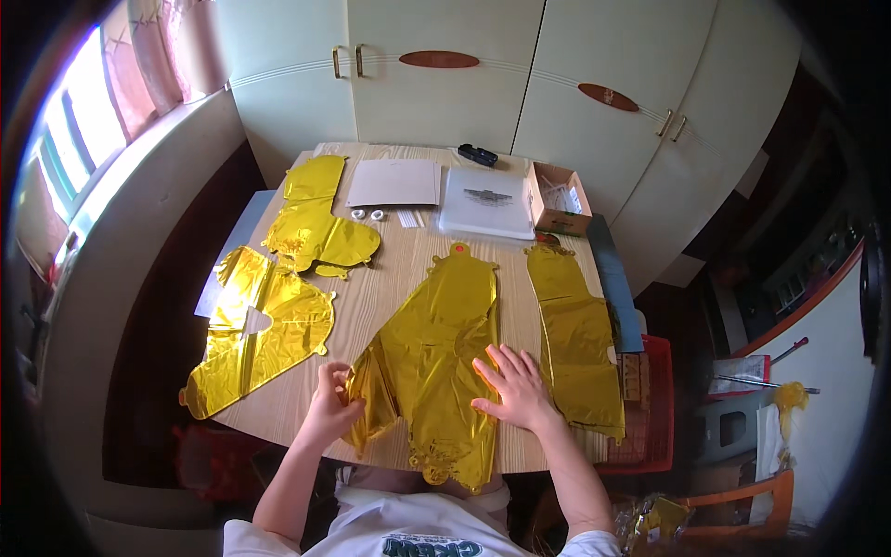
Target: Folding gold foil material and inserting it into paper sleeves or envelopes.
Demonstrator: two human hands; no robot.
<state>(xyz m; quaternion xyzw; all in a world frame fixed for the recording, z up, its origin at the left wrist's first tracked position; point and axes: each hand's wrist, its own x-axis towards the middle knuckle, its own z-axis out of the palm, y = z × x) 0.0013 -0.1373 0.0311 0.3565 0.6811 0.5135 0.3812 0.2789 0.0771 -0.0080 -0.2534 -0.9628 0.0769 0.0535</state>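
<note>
A flat gold foil balloon [445, 325] lies in front of me, its lower end hanging over the table's near edge. My left hand [332, 399] grips the crumpled left flap of this balloon between thumb and fingers. My right hand [515, 385] rests open with spread fingers across its right edge, partly on the tabletop. Another gold foil balloon [580, 343] lies flat on the right. Two more lie on the left: a creased one with a hole [288, 325] nearer me, and a bent-shaped one [316, 223] farther back.
At the back of the wooden table [399, 246] lie grey-white cards [394, 181], clear plastic bags [487, 200], two small white rolls [368, 214], a black object [477, 155] and an open cardboard box [560, 200]. A red basket [657, 408] stands beyond the right edge. Cabinets [445, 93] rise behind.
</note>
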